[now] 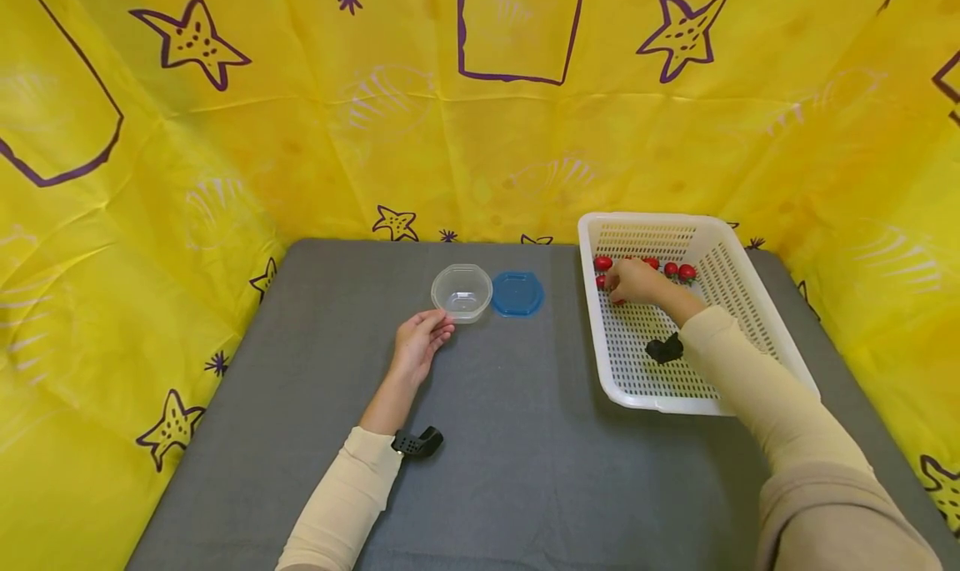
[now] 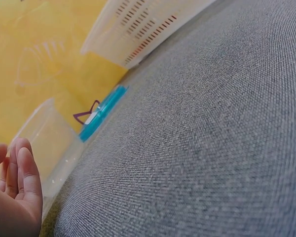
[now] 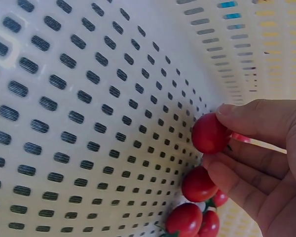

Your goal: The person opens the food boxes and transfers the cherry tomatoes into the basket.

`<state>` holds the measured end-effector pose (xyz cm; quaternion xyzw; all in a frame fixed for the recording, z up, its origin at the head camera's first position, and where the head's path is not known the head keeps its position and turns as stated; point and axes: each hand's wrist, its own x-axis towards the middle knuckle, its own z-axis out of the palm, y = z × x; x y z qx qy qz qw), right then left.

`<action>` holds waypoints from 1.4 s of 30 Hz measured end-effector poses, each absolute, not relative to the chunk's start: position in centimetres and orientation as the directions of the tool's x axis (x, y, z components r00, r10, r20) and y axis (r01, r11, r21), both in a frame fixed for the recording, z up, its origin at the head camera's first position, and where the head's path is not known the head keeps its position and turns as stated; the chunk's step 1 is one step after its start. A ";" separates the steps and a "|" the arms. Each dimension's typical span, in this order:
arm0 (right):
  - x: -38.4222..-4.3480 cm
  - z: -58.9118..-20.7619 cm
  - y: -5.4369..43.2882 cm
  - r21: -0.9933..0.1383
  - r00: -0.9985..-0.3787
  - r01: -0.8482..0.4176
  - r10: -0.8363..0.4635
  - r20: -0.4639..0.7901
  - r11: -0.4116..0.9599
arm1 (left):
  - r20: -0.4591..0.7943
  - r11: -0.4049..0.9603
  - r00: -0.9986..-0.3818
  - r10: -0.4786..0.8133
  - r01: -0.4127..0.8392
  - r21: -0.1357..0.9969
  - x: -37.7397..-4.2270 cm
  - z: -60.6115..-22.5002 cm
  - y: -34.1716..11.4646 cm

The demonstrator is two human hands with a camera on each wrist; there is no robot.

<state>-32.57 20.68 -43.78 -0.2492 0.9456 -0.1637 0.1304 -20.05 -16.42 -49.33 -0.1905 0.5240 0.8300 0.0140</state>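
My right hand [image 1: 636,281] reaches into the white basket [image 1: 611,363]. Its thumb and fingers pinch a red cherry tomato [image 3: 210,133], seen close up in the right wrist view. Just below are more cherry tomatoes [image 3: 199,183], some with green stems; others [image 1: 687,272] lie toward the basket's far side. On the left, my left hand [image 1: 418,343] holds the near rim of a clear plastic bowl [image 1: 462,291], thumb and fingertips at its edge. No contents show in the bowl. A blue lid [image 1: 518,294] lies flat beside it, to the right.
Grey cloth [image 1: 510,463] covers the table. Yellow patterned fabric [image 1: 480,162] hangs behind and along both sides. The basket's slotted walls rise around the right hand. A black strap [image 1: 664,348] is at the right wrist, another [image 1: 418,443] at the left.
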 end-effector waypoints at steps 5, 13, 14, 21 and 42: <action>-32.4 -44.2 20.4 -0.378 -0.845 -0.413 -0.503 -0.180 0.829 | -0.334 -0.452 -0.927 -0.173 -0.226 0.863 -20.1 -49.3 -16.4; -32.2 -44.1 20.2 -0.365 -0.849 -0.412 -0.497 -0.180 0.835 | -0.330 -0.447 -0.930 -0.163 -0.229 0.865 -20.3 -49.3 -16.4; -32.2 -44.0 20.3 -0.362 -0.849 -0.416 -0.499 -0.173 0.834 | -0.327 -0.446 -0.931 -0.163 -0.226 0.866 -20.3 -49.3 -16.4; -32.0 -42.6 20.4 -0.350 -0.843 -0.450 -0.520 -0.135 0.821 | -0.332 -0.452 -0.930 -0.158 -0.231 0.862 -20.4 -49.2 -16.6; -28.5 -36.3 22.8 -0.424 -0.881 -0.380 -0.462 -0.105 0.822 | -0.261 -0.235 -0.938 -0.227 -0.207 0.950 -20.1 -48.1 -17.4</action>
